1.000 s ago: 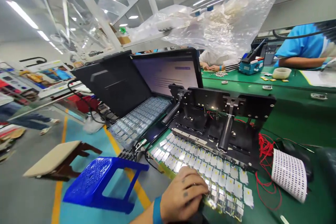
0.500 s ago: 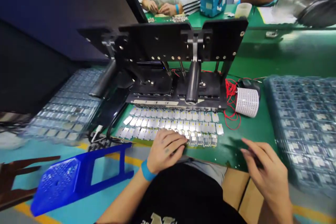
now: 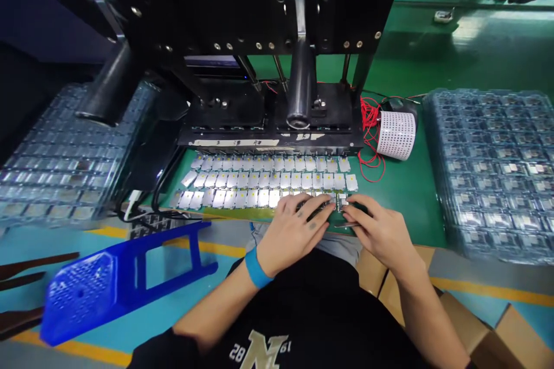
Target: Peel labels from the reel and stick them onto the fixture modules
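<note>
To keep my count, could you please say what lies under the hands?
Rows of white cards run in beneath the left hand and right hand; the palms cover the rest, so how many lie there cannot be seen.

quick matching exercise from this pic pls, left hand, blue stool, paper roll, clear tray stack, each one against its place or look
Column 1
1. left hand
2. blue plastic stool
3. paper roll
4. stack of clear trays

Column 2
a. lying on its side on the floor
b. on the green mat at the far right
c. blue wristband at the wrist
d. white with rows of dark dots

Pairs: 1-c, 2-a, 3-d, 4-b
</note>
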`<state>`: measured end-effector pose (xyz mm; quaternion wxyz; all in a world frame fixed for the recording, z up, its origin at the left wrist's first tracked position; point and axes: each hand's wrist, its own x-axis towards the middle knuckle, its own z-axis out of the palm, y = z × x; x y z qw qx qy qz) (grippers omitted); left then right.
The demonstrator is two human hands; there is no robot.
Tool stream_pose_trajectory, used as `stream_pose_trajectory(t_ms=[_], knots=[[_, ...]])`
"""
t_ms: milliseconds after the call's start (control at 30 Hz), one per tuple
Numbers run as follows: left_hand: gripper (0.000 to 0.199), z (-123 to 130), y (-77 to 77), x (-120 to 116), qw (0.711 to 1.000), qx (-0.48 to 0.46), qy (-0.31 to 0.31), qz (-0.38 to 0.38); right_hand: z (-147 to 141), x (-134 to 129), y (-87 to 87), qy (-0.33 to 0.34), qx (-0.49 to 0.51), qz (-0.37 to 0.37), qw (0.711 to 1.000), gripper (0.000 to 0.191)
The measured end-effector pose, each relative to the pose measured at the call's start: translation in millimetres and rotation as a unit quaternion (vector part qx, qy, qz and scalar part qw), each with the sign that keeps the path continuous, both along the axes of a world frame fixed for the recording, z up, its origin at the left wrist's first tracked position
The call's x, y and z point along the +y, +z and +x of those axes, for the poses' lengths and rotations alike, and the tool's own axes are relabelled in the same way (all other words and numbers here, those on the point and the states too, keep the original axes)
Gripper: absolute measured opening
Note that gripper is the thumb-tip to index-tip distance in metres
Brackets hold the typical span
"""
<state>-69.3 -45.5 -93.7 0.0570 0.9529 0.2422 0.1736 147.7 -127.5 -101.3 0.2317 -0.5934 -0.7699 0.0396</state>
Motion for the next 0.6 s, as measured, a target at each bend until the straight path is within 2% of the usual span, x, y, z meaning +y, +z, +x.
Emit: stream_pose_trajectory(t_ms=[133,367,600], knots=[[0.031,3,3.3,4,1.000,-0.005,-0.014,0.004,2,1,2.1,0.013,0.013,0.001,1.000,0.021],[0.032,3,2.3,12,1.000,0.004,-0.019,-0.002,9,2,-0.9,0.012,0.030,-0.059,0.998,0.023],[0.026,6,-0.2,10,0.998,-0.048,-0.010,0.024,0,5,6.1,-0.006,0.012,-0.027,1.000,0.025]])
